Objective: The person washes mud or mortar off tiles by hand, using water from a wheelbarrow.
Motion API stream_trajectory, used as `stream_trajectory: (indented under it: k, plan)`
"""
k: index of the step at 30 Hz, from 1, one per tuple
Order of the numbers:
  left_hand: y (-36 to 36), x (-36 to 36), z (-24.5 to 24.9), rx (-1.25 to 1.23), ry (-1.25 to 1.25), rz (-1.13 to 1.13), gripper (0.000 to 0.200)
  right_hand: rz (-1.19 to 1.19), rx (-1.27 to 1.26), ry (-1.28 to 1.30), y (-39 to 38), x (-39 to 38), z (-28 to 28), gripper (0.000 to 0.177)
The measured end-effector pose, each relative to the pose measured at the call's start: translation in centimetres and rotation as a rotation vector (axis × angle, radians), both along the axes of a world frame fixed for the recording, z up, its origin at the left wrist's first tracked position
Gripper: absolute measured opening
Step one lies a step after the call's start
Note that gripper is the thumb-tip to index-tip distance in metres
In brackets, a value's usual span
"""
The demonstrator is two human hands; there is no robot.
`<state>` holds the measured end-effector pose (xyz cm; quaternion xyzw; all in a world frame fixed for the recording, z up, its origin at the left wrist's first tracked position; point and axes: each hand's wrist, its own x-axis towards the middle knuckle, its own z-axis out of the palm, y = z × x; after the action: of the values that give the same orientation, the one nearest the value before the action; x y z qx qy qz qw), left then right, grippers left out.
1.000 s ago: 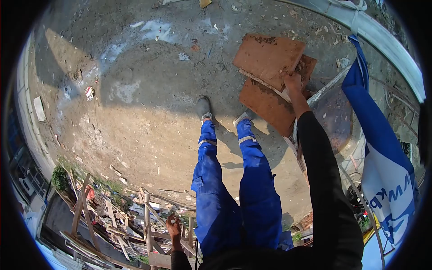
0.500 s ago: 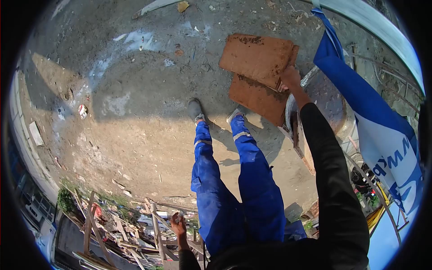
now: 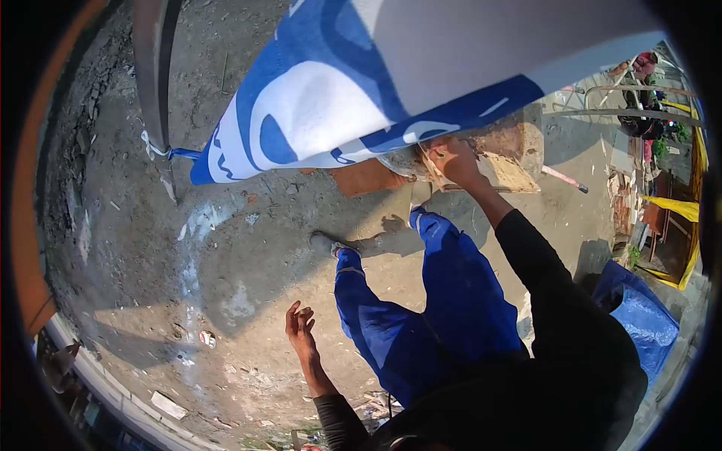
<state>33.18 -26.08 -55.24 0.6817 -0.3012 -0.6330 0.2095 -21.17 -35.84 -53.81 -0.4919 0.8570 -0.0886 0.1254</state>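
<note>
My right hand [image 3: 453, 161] is at the edge of a worn, rust-stained container [image 3: 532, 143], beside a rough wooden piece [image 3: 505, 171]. Its fingers are curled, but what they grip is partly hidden. Reddish-brown boards [image 3: 368, 179] lie just left of that hand, largely covered by a hanging blue and white banner [image 3: 323, 98]. Lower down, my left hand [image 3: 301, 331] hangs in the air over the dirt ground, fingers apart and holding nothing.
The banner fills the upper middle, close to the camera, tied at its left corner to a metal post [image 3: 156, 83]. A blue tarp [image 3: 643, 323] lies at the right. Yellow sheeting [image 3: 681, 209] hangs by a frame at far right. A pole [image 3: 564, 179] sticks out beyond the container.
My view has turned and the banner now covers most of the brown boards. My right hand, earlier on the boards' edge, is now by the container. My left hand has risen off the debris.
</note>
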Motion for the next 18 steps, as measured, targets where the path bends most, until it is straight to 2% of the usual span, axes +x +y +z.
stream_trajectory:
  k: [1,2,3,4,6,7,8,9,10,12,14,15,17,18]
  plan:
    - [-3.4,-4.4,1.0,-0.03,0.052,-0.079,0.054,-0.085,0.006,0.0,1.6,-3.3,-0.3,0.016]
    - [-6.1,-8.5,2.3,-0.046,0.085,-0.155,0.053,-0.177,-0.044,-0.115,3.4,-6.8,-0.8,0.017]
    - [-8.5,-13.0,2.5,-0.064,0.152,-0.259,0.052,-0.15,0.018,0.021,5.4,-10.6,-1.5,0.018]
    - [-10.5,-17.4,2.6,-0.079,0.209,-0.354,0.052,-0.217,-0.044,0.051,7.7,-14.8,-3.5,0.019]
    - [-13.8,-27.3,1.7,-0.152,0.278,-0.526,0.046,-0.279,0.021,0.047,11.9,-23.6,-7.6,0.023]
    - [-15.2,-32.0,0.4,-0.186,0.306,-0.592,0.044,-0.321,0.064,-0.089,14.9,-29.7,-12.6,0.026]
    - [-16.3,-37.3,-0.9,-0.23,0.317,-0.664,0.041,-0.427,0.137,0.057,15.3,-30.8,-11.0,0.029]
    - [-17.2,-42.9,-2.6,-0.237,0.313,-0.716,0.041,-0.504,0.154,0.044,16.8,-33.7,-12.4,0.033]
    - [-18.4,-46.5,-4.5,-0.243,0.264,-0.732,0.04,-0.379,0.08,0.084,19.6,-37.9,-16.8,0.03]
    - [-19.7,-54.1,-10.6,-0.37,0.089,-0.816,0.046,-0.395,0.124,0.017,22.1,-42.3,-20.1,0.034]
    - [-20.7,-60.0,-14.6,-0.489,-0.233,-0.894,0.065,-0.406,0.173,-0.025,23.7,-46.1,-24.5,0.037]
    - [-20.8,-62.4,-16.4,-0.478,-0.23,-0.901,0.065,-0.432,0.218,-0.055,24.9,-48.3,-26.0,0.04]
    - [-21.4,-65.4,-19.8,-0.424,-0.564,-0.905,0.082,-0.35,0.302,-0.069,23.7,-48.3,-26.5,0.05]
    - [-21.5,-66.0,-22.6,-0.389,-0.583,-0.875,0.09,-0.545,0.332,-0.158,22.2,-47.7,-25.7,0.057]
